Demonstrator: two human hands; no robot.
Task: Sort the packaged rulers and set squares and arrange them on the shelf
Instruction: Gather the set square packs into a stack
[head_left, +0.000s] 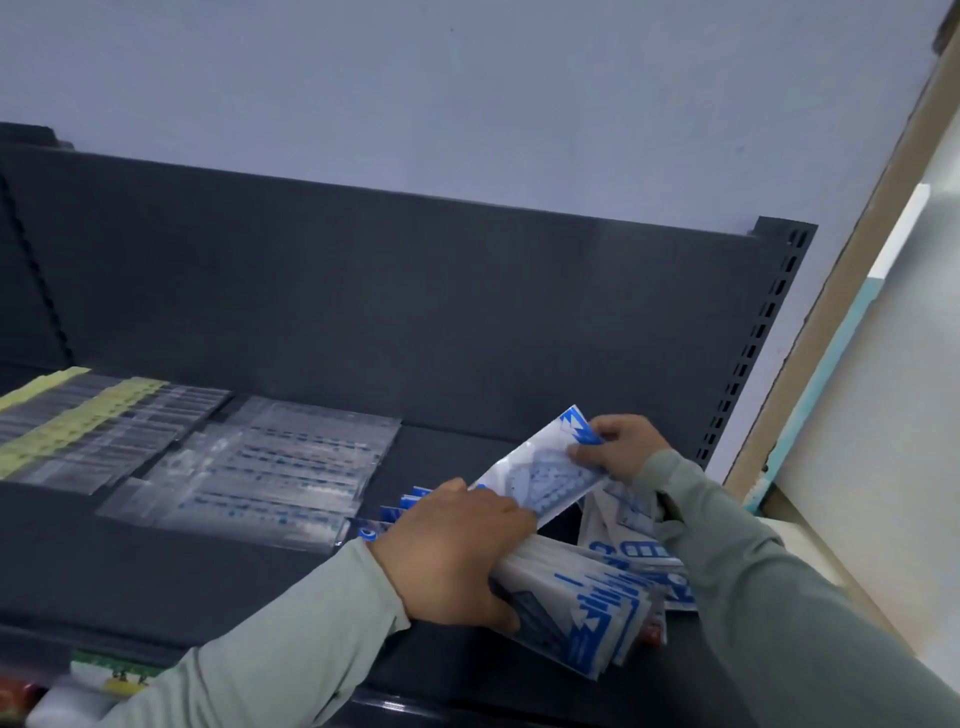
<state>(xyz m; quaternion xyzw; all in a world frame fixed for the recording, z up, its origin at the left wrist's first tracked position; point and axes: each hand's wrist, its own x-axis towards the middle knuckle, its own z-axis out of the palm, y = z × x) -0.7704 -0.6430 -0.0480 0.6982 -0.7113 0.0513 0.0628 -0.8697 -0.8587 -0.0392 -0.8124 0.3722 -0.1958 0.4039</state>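
Dark shelf (182, 571) carries fanned white, blue-printed set-square packets (597, 608).

Past the left hand (457, 556) and right hand (623, 447), bare shelf (441, 447) runs to the back panel (415, 312), a lane between clear ruler packets (270, 467) lying flat to the left and the perforated upright (753, 338) on the right. A heap of blue-and-white packets (597, 613) crowds the space under both hands.
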